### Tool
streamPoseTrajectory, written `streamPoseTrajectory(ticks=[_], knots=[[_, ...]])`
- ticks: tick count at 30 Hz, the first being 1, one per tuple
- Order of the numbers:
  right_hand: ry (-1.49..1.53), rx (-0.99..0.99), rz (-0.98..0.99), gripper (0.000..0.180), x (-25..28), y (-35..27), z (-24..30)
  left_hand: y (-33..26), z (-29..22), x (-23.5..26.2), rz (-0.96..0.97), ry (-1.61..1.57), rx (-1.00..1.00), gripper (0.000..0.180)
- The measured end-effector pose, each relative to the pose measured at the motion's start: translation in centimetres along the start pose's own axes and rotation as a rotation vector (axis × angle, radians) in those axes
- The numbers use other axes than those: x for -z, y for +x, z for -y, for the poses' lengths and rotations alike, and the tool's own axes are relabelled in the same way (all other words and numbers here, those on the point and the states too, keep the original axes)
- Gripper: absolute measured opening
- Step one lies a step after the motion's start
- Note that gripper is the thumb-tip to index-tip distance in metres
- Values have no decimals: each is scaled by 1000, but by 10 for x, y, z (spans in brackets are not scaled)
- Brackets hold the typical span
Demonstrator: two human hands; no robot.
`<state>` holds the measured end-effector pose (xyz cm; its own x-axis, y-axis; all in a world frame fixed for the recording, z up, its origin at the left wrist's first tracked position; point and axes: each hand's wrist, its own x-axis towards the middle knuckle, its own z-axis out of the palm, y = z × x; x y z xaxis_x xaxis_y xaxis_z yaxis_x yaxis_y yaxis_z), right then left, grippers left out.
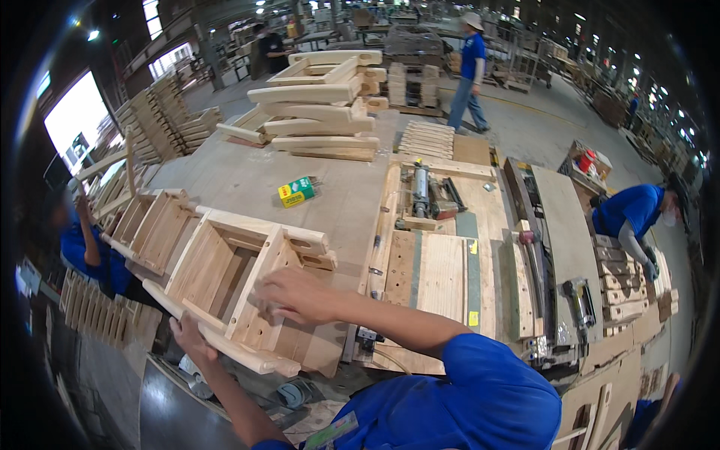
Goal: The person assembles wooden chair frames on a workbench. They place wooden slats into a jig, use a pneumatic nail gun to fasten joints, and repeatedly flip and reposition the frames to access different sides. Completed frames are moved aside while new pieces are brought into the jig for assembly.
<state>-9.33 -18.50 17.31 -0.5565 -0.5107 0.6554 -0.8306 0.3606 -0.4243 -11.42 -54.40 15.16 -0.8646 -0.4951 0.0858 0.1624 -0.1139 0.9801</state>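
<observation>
A pale wooden frame with a boxed middle and rounded long rails lies on the worktable, left of centre. My left hand is closed on its near rail. Above the crossbar near the frame's right end hovers or rests my right hand, fingers curled down; what they hold, if anything, is hidden. Small holes show in the end piece by my right wrist. A similar frame adjoins it on the left, where a co-worker in blue stands with a raised hand.
A green and yellow box lies beyond the frame. Frames are stacked at the table's far end. To the right stand a wooden jig with a cylinder, a mallet and a nail gun. Another co-worker bends over wooden parts.
</observation>
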Motion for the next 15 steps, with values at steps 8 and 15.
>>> streamPoseTrajectory(ticks=[8,15], knots=[[288,-714,-117,36,88,-228,83,-91,-50,-99,139,35,-659,54],[74,-1206,-461,38,73,-402,210,-211,-47,-220,449,152,-838,31]])
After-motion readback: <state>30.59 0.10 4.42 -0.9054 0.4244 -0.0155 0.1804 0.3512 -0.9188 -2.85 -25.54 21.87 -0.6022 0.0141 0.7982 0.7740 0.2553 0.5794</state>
